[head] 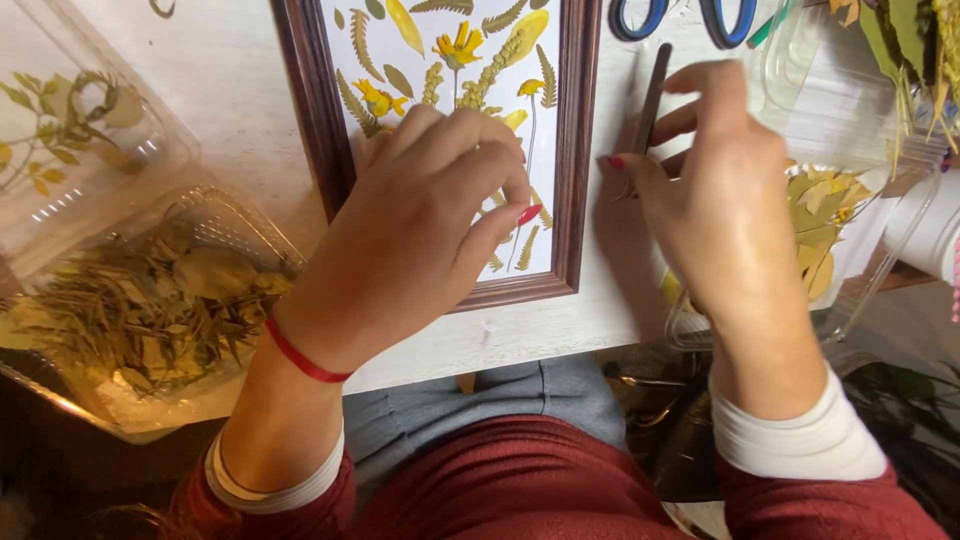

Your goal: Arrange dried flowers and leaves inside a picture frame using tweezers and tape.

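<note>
1. Head view: 2 hands work over a white table (230, 90), seen from above.
2. Left hand (420, 220): lies palm down on the frame (575, 150), fingers curled, fingertips on the white sheet (545, 255) inside it. It grips nothing that shows. A red band (300, 358) circles its wrist.
3. Right hand (715, 200): pinches the tweezers (650, 100) between thumb and fingers, just right of the frame's right rail.
4. Tweezers: long axis runs near-vertical in the picture, tilted slightly right at the top. The free upper end points away from the person, toward the scissors (680, 20). The lower end is in the fingers; whether the tips hold anything cannot be told.
5. Frame: dark wood, long axis pointing away from the person. Only its lower part shows. Pressed yellow flowers (458, 48) and green fern leaves (358, 40) lie on the sheet.
6. Left of the frame: a clear tray (130, 415) of dried leaves sits at the table edge, with a second clear tray (60, 130) beyond it.
7. Right of the hand: a clear box (850, 290) holds yellow leaves.
8. Scissors: blue handles, at the top edge.
</note>
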